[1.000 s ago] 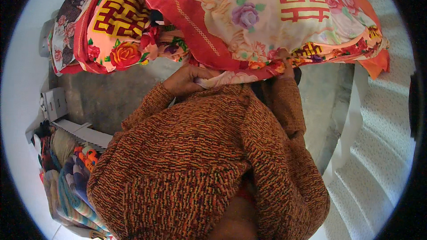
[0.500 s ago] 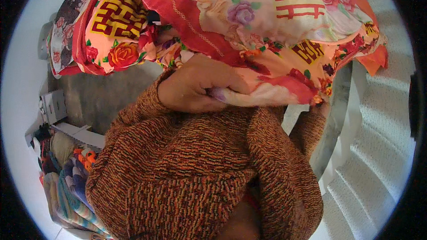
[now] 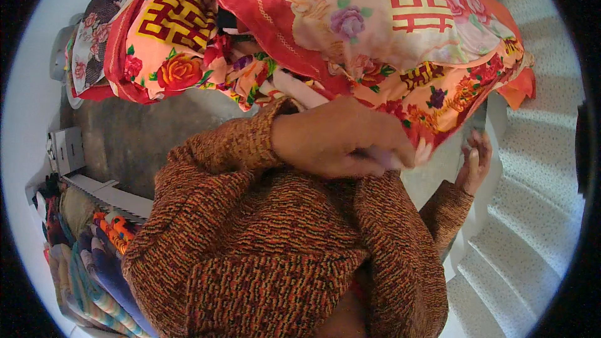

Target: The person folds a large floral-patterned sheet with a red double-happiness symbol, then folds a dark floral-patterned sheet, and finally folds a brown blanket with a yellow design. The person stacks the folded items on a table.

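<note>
A padded bundle of floral bedding [image 3: 175, 72] in peach and red, with bold red-and-yellow emblems, spreads across the far side. Over it lies a paler floral cloth [image 3: 375, 37] with a red border. My left hand [image 3: 344, 138], slightly blurred, reaches across my body to the right. Its fingers are curled closed at the bundle's near right corner [image 3: 422, 144], where a bit of red and whitish fabric meets the fingertips. Just right of that corner, my right hand [image 3: 476, 163] is raised off the fabric, its fingers apart and holding nothing.
White speckled steps [image 3: 526, 213] run down the right side. Folded striped blankets [image 3: 94, 281] and an orange knitted item [image 3: 116, 231] are piled at the lower left, near a white box [image 3: 66, 150]. Grey floor [image 3: 138, 131] shows beneath the bundle.
My left hand has slid right along the near edge to the corner. My right hand, mostly hidden behind the fabric before, has come away to the right and opened.
</note>
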The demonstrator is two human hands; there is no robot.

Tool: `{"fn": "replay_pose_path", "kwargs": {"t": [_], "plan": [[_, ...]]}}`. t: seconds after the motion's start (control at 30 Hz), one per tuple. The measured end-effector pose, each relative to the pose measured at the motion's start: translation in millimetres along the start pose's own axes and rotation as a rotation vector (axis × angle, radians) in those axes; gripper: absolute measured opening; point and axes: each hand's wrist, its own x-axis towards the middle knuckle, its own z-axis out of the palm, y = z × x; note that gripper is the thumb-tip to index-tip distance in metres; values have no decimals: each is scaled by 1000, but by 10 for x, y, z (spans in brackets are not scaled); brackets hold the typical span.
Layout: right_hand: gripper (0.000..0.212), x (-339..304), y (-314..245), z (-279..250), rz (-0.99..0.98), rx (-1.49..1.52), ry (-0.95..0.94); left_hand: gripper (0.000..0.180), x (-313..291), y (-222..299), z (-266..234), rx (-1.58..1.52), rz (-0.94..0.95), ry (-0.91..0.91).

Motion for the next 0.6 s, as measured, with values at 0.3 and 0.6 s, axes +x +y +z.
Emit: {"fn": "replay_pose_path", "kwargs": {"t": [0.3,0.6], "plan": [[48,88,-893,1500,-485,-162,-606,43,-64,-107,-194,149,43,329],[12,116,-115,742,-405,79,-174,73,-1573,-1414,-223,311,-492,418]]}}
